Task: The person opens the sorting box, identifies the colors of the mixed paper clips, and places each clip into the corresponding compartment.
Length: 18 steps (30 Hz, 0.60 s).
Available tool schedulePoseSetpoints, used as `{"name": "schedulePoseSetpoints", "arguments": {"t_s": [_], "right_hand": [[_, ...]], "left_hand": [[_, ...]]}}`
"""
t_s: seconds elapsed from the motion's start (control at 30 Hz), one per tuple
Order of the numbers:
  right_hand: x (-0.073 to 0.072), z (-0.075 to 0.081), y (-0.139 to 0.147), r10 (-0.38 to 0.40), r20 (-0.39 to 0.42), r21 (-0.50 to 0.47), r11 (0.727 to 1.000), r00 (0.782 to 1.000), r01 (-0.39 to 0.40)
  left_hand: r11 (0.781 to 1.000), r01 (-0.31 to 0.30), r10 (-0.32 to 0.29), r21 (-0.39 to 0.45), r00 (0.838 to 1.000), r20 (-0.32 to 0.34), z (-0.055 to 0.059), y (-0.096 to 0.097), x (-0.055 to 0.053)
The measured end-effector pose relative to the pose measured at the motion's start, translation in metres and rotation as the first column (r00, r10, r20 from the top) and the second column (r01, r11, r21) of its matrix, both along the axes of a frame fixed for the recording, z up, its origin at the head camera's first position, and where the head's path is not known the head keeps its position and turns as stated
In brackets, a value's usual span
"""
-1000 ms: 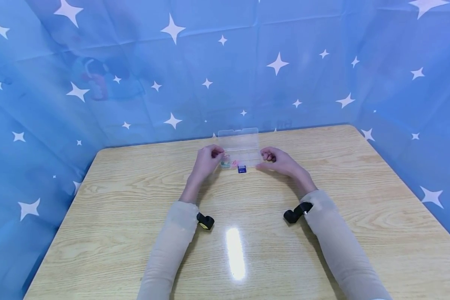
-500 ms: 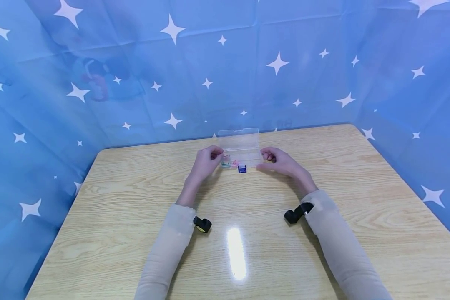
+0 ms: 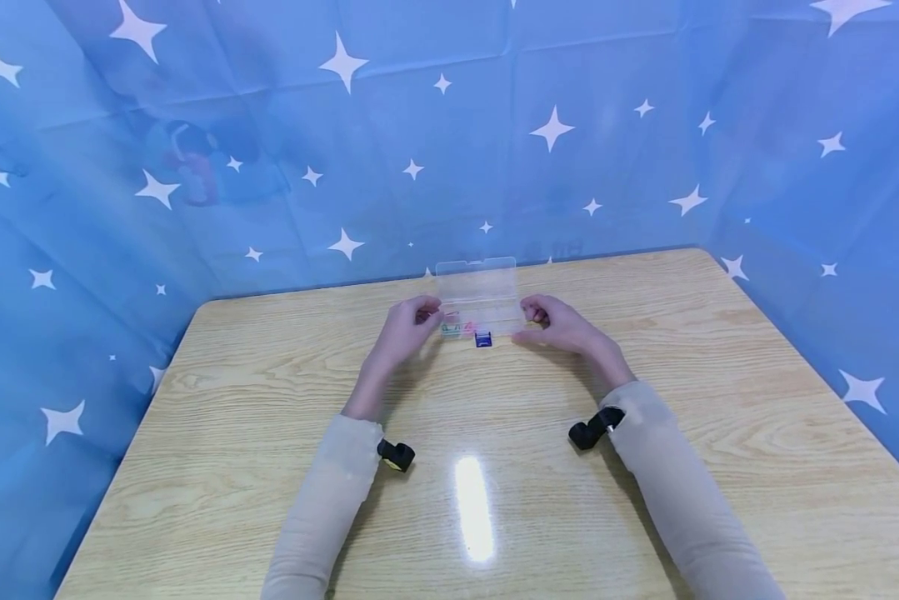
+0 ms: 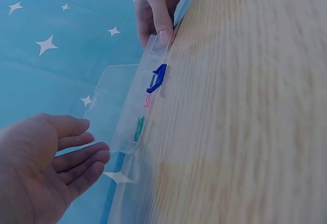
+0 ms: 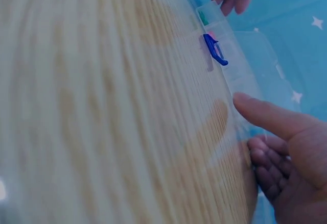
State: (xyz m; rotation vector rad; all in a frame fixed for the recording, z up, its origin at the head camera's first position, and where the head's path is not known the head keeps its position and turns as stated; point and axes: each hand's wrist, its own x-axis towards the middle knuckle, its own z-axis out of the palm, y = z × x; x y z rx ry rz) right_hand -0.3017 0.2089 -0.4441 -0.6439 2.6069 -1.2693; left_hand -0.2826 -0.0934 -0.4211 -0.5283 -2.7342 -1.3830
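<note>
A clear plastic box [image 3: 497, 315] with compartments stands near the far edge of the table, its clear lid [image 3: 479, 279] raised at the back. A blue latch [image 4: 157, 78] hangs on its front. Inside, toward the left end, lie small green pieces [image 4: 139, 128] and pink pieces [image 4: 147, 101], too small to name. My left hand [image 3: 407, 329] is beside the left end, fingers loosely bent and apart from the box in the left wrist view. At the right end my right hand [image 3: 557, 323] holds the box, thumb at the front corner, other fingers curled by the side.
The wooden table [image 3: 254, 375] spreads around and in front of the box. A blue cloth [image 3: 449, 133] with white stars hangs behind it and at both sides. Black cameras sit at both wrists, below the hands.
My left hand and forearm have shifted slightly to the left, away from the end of the box. The right hand and the box have stayed where they were.
</note>
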Motion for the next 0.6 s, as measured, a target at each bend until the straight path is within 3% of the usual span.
{"name": "schedulePoseSetpoints", "arguments": {"t_s": [0.33, 0.6], "right_hand": [[0.005, 0.010, -0.001, 0.007, -0.014, 0.087, 0.996, 1.000, -0.005], [0.012, 0.022, 0.003, -0.021, 0.026, 0.148, 0.989, 0.999, 0.017]], "left_hand": [[1.000, 0.014, -0.014, -0.007, 1.000, 0.019, 0.002, -0.015, 0.007], [0.999, -0.020, 0.019, -0.044, 1.000, -0.015, 0.005, -0.025, 0.012]]}}
